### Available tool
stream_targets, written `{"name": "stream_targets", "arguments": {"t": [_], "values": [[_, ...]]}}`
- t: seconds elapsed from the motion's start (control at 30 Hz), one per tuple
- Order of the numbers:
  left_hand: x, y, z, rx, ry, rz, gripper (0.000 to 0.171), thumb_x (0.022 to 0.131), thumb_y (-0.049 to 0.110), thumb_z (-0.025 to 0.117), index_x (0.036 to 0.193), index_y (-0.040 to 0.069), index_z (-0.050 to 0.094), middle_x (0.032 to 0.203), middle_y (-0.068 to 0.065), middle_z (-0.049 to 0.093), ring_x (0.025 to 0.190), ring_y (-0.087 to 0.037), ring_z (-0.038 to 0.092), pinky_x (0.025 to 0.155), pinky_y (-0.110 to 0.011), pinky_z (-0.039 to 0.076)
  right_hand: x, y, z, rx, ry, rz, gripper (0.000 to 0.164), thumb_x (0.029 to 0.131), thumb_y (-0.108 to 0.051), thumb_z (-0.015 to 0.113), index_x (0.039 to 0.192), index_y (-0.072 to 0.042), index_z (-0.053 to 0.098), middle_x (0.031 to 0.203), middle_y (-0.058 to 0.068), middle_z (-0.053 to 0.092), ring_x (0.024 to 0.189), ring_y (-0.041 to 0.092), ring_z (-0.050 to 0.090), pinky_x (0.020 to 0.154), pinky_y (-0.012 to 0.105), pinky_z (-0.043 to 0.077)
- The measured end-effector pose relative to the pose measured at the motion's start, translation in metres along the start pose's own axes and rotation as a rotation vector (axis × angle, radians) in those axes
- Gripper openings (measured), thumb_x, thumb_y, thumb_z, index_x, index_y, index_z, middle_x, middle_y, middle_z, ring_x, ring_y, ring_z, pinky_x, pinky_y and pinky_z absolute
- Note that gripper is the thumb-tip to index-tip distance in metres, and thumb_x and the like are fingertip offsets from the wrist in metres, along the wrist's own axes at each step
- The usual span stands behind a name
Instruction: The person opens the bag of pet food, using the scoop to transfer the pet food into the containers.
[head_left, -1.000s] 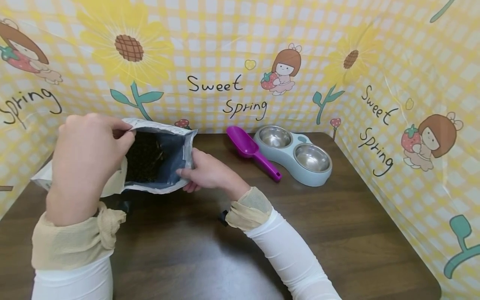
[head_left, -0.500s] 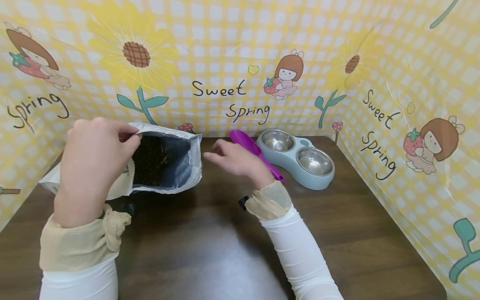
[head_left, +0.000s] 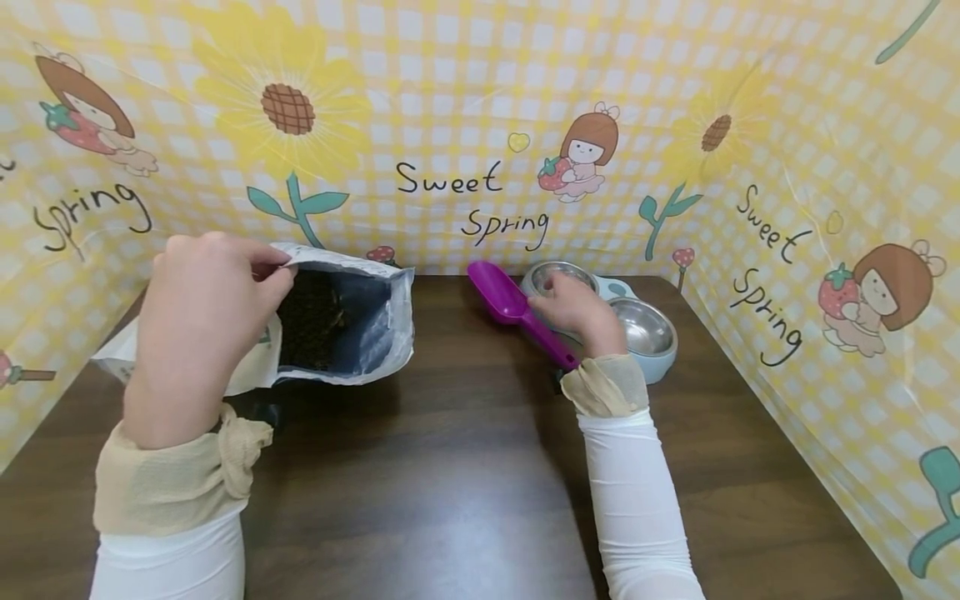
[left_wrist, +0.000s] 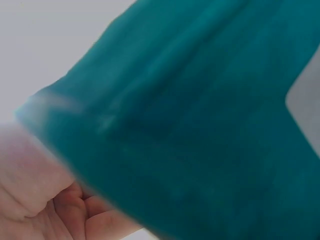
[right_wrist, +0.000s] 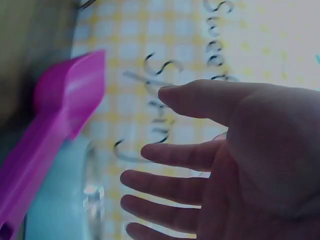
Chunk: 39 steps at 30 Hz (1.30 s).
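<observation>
My left hand [head_left: 210,325] pinches the upper rim of an opened foil-lined bag [head_left: 386,333] at the left of the table in the head view. Dark pellets [head_left: 307,325] show inside its mouth. A large teal surface [left_wrist: 190,130] fills most of the left wrist view, hiding the fingertips of the left hand [left_wrist: 40,195]. Over the double pet bowl [head_left: 652,333], beside the handle of a purple scoop [head_left: 498,293], hovers my right hand [head_left: 581,312]. In the right wrist view that hand [right_wrist: 270,155] has its fingers extended and apart, holding nothing; the scoop [right_wrist: 65,95] lies beyond them.
The light-blue double bowl has two metal dishes, and the scoop leans against its left side. A brown wooden table [head_left: 450,467] carries everything. Behind and to the right stands a yellow checked backdrop [head_left: 450,92] with printed flowers and figures.
My right hand has let go of the bag's right edge and moved right to above the scoop and bowl. The left hand keeps its pinch on the bag. The view has shifted slightly.
</observation>
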<state>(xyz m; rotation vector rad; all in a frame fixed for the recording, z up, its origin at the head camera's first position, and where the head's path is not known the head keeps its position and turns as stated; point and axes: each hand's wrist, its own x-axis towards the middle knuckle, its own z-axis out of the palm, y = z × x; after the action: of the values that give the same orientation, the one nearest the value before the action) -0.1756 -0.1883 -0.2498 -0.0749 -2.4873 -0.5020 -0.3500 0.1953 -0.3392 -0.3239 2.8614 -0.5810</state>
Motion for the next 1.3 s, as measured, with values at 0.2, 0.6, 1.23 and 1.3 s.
{"name": "stream_targets", "arguments": {"t": [0.2,0.6,1.23,1.3], "values": [[0.001,0.0,-0.001,-0.001,0.007,-0.002,0.023,0.098,0.011,0.066,0.104,0.002,0.086,0.095,-0.025,0.082,0.075,-0.051,0.07,0.059,-0.059,0.054,-0.017,-0.002,0.0,-0.081,-0.132,0.095,0.046,0.106,-0.045,0.06,0.129,-0.005,0.061,0.118,0.012,0.066,0.107,0.028,0.064,0.098,0.046,0.054],[0.0,-0.001,0.001,0.006,-0.006,0.015,0.023,0.097,0.011,0.066,0.104,0.002,0.086,0.095,-0.025,0.082,0.077,-0.052,0.071,0.068,-0.067,0.056,0.032,0.035,0.043,-0.143,-0.212,0.038,0.033,0.097,-0.041,0.077,0.093,-0.009,0.07,0.086,0.006,0.071,0.077,0.02,0.068,0.076,0.037,0.058],[-0.001,0.004,-0.001,0.024,-0.068,0.01,0.022,0.099,0.012,0.068,0.11,0.001,0.084,0.1,-0.027,0.081,0.09,-0.065,0.066,0.077,-0.074,0.054,0.021,0.03,0.042,-0.159,-0.192,-0.009,0.016,0.097,-0.02,0.066,0.088,-0.007,0.069,0.081,0.007,0.073,0.071,0.02,0.067,0.073,0.037,0.059],[-0.001,0.005,-0.002,0.026,-0.072,0.013,0.022,0.099,0.012,0.069,0.11,0.001,0.084,0.1,-0.027,0.081,0.091,-0.066,0.066,0.077,-0.074,0.054,0.021,0.029,0.042,-0.107,-0.212,-0.008,0.014,0.096,-0.017,0.062,0.088,-0.007,0.067,0.076,0.005,0.073,0.063,0.017,0.063,0.063,0.033,0.054]]}}
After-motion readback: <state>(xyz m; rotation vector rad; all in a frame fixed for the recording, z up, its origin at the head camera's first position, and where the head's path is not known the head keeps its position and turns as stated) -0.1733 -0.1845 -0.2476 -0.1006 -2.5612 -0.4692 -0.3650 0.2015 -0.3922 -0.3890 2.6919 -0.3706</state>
